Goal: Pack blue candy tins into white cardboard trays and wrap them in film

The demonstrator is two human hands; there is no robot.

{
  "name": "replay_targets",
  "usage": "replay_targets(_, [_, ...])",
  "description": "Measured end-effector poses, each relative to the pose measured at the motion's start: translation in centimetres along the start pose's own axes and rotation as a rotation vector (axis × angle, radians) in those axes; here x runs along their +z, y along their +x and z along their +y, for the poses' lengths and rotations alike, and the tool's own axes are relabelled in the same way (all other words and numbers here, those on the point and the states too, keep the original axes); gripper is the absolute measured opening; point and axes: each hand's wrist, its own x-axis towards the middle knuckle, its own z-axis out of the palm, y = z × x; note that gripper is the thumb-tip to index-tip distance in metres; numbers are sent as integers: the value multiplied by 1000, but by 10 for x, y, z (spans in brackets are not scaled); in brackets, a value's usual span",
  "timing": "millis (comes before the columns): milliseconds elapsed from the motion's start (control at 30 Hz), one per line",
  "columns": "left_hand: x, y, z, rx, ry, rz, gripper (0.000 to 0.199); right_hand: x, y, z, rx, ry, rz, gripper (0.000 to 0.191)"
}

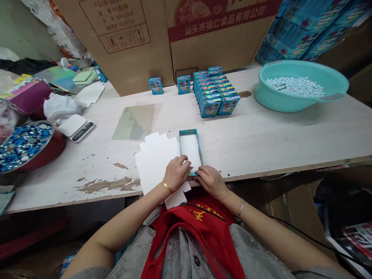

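A shallow open tray with a white inside (190,148) and thin blue walls lies near the table's front edge. My left hand (177,171) is at its near left corner, fingers curled over the wall; what they pinch is too small to make out. At the near right corner, my right hand (211,181) has its fingers pressed together on the blue wall of the tray. White cut card sheets (154,162) lie left of the tray, partly under my left forearm.
Small blue boxes (210,107) stand in rows behind the tray, with two more apart. A turquoise basin (286,104) of white pieces is at right. Left are a white scale (76,127), clear sheets (135,122) and a red bowl (46,153) of blue sweets. Large cartons (139,66) stand behind.
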Motion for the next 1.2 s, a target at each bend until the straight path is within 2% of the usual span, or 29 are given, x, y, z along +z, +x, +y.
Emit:
replay_targets(67, [-4,-5,2,115,96,-38,22,-2,6,-2,6,12,-61,18])
replay_targets(133, [-6,-9,4,156,134,-130,19,-4,12,-4,15,42,-94,18])
replay_targets(233, [-10,-3,7,82,130,-257,17,-8,19,-7,53,114,-139,16])
replay_targets(333, [-20,14,8,9,95,-386,17,-13,22,-8,118,273,-150,10])
replay_targets(433, [-28,33,7,-14,63,-519,19,-13,24,-8,230,411,-61,50])
replay_targets(500, [-29,41,5,-13,54,-590,18,-6,30,-6,395,437,28,66])
replay_targets(600, [-31,41,5,3,75,-648,14,7,46,-1,625,415,58,68])
replay_targets(667, [-40,39,8,9,100,-648,19,12,58,5,640,371,-4,63])
replay_targets(733, [-56,45,12,-2,78,-557,23,11,64,13,599,321,-28,63])
replay_targets(767, [-67,54,12,-2,45,-455,25,8,65,18,585,302,-7,65])
replay_targets(833, [-87,90,10,50,-21,-159,31,0,61,28,584,276,58,67])
replay_targets(900, [-99,146,1,143,-6,109,44,-7,54,39,621,258,109,65])
replay_targets(933, [-100,179,-6,173,42,172,58,-10,51,44,648,248,127,63])
replay_targets(967, [-99,212,-13,174,97,174,78,-11,48,50,678,237,140,62])
replay_targets(1033, [-89,272,-28,121,185,63,113,-12,45,60,730,220,157,61])
replay_targets(1067, [-83,296,-34,92,216,-10,124,-12,44,64,748,217,163,61])
replay_targets(1133, [-69,327,-43,55,255,-111,132,-10,45,70,768,218,170,61])
replay_targets(1200, [-58,334,-46,51,284,-129,127,-9,48,74,775,218,184,61])
